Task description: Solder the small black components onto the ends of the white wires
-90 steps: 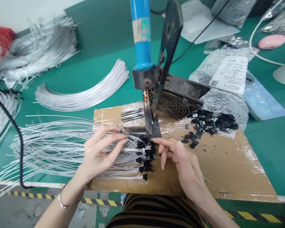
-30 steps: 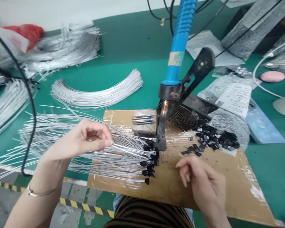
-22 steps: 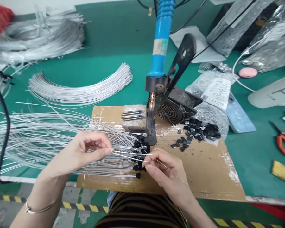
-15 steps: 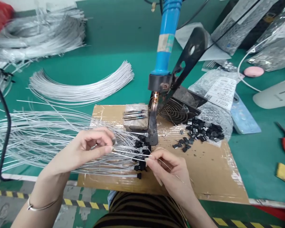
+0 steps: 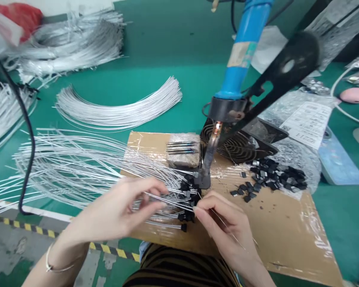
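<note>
My left hand (image 5: 128,211) curls loosely about a pair of white wires (image 5: 173,202), which pass between its thumb and forefinger. At their right ends, my right hand (image 5: 224,223) pinches these wires between thumb and fingertips. A thin silvery strand (image 5: 236,239), perhaps solder, also runs through the right hand and pokes up past its fingers. Below and behind the hands lie many loose white wires (image 5: 77,159), with black connectors (image 5: 185,217) at their right ends. The soldering iron (image 5: 211,151), with its blue handle (image 5: 242,52), slants down just beyond my right hand.
Cardboard (image 5: 287,239) covers the front of the green table (image 5: 194,75). Small black pieces (image 5: 275,175) are heaped at right, near a black fan (image 5: 242,147). A block with metal rods (image 5: 184,159) sits left of the iron. Behind lies a wire bundle (image 5: 119,111).
The view has shifted, so the bench appears farther right. My left thumb and forefinger have spread a little around the wires. My right hand keeps its pinch.
</note>
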The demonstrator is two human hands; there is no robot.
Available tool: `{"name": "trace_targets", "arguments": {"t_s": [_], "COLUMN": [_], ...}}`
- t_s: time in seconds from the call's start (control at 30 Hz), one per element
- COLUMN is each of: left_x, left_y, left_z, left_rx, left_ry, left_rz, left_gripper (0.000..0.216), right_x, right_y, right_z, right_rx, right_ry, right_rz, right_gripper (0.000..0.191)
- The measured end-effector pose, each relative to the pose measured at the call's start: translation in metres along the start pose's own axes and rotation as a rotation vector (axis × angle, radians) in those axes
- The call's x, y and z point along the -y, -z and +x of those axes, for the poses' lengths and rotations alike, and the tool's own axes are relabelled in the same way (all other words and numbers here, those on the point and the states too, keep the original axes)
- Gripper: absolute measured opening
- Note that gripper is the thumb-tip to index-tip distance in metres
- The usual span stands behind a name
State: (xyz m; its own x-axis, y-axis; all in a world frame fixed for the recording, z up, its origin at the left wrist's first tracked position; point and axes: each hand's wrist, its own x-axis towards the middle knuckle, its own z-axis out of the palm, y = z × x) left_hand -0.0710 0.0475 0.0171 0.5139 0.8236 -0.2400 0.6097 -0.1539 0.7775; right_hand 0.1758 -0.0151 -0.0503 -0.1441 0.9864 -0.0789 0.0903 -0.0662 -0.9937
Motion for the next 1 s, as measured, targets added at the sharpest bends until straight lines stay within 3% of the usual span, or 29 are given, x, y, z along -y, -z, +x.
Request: {"name": "trace_targets", "arguments": {"t_s": [0.13, 0.23, 0.4, 0.53, 0.67, 0.8, 1.0], "left_x": [-0.019, -0.022, -0.016, -0.015, -0.015, -0.010, -0.005], "left_y": [-0.029, -0.043, -0.054, -0.056, -0.054, -0.058, -0.063], "left_z": [0.006, 0.015, 0.022, 0.025, 0.030, 0.032, 0.030], "left_rx": [0.077, 0.096, 0.022, -0.051, -0.114, -0.158, -0.188], "left_ry": [-0.047, 0.054, 0.184, 0.197, 0.237, 0.207, 0.132], "left_rz": [0.028, -0.135, -0.378, -0.481, -0.480, -0.482, -0.514], "left_gripper": [0.011, 0.015, 0.021, 0.019, 0.017, 0.017, 0.017], "right_x": [-0.002, -0.003, -0.002, -0.004, -0.012, -0.018, -0.001], "right_y": [-0.001, -0.001, -0.006, -0.002, 0.010, 0.009, -0.011], "right_z": [-0.002, -0.001, 0.002, -0.001, -0.004, -0.004, 0.002], "right_rx": [0.004, -0.033, -0.150, -0.317, -0.333, -0.331, -0.337], "right_ry": [0.050, 0.073, 0.099, -0.083, -0.106, -0.064, -0.134], "right_rz": [-0.060, -0.078, -0.083, 0.185, 0.486, 0.382, 0.353], "right_gripper": [0.025, 0.023, 0.019, 0.030, 0.058, 0.040, 0.017]}}
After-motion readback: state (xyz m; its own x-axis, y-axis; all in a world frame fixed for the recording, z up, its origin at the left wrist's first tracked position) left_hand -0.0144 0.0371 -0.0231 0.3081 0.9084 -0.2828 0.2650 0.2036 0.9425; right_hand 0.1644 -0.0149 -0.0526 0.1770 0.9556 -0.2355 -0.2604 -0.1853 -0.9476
